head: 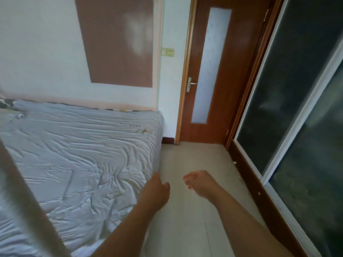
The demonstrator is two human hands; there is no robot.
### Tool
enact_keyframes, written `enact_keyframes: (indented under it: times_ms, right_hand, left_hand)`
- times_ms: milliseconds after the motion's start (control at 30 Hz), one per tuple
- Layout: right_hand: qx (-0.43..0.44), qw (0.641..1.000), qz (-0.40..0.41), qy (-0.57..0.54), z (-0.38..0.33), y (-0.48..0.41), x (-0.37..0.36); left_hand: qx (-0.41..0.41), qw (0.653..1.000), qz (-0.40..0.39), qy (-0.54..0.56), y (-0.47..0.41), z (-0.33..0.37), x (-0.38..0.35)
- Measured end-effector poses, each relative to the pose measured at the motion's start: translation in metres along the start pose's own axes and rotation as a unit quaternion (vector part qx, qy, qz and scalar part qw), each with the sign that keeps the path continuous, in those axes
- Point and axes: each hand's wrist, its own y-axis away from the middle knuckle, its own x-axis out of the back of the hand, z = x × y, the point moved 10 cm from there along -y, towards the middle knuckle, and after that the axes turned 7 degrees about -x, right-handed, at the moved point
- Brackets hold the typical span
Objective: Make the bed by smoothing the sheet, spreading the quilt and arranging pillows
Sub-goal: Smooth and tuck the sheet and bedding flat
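Note:
A pale grey-white sheet [79, 154] covers the bed on the left and is heavily wrinkled. My left hand [155, 191] hovers at the bed's right edge, fingers loosely curled, holding nothing that I can see. Over the floor to its right, my right hand [199, 184] has its fingers bent and apart, empty. A patch of patterned fabric [6, 103] shows at the far left edge by the headboard; whether it is a pillow or a quilt I cannot tell.
A padded pink-and-brown headboard [118, 52] stands behind the bed. A brown door [222, 71] with a frosted panel is beyond the bed's corner. Dark glass sliding doors [297, 108] line the right. Light tiled floor [194, 160] runs between bed and doors. A blurred strand [24, 191] hangs at left.

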Motion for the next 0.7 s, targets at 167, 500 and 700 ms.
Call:
enact_keyframes:
  times_ms: [167, 500, 700]
  right_hand:
    - [0.063, 0.995, -0.066, 0.039, -0.042, -0.054, -0.027]
    - [0.23, 0.926, -0.241, 0.176, -0.096, -0.104, -0.099]
    - [0.243, 0.894, -0.316, 0.205, -0.08, -0.118, -0.138]
  left_hand:
    - [0.088, 0.995, 0.051, -0.004, -0.021, -0.035, 0.025]
    - [0.283, 0.937, 0.201, 0.042, -0.006, -0.075, 0.032]
    - [0.377, 0.897, 0.228, 0.043, 0.031, -0.091, 0.011]
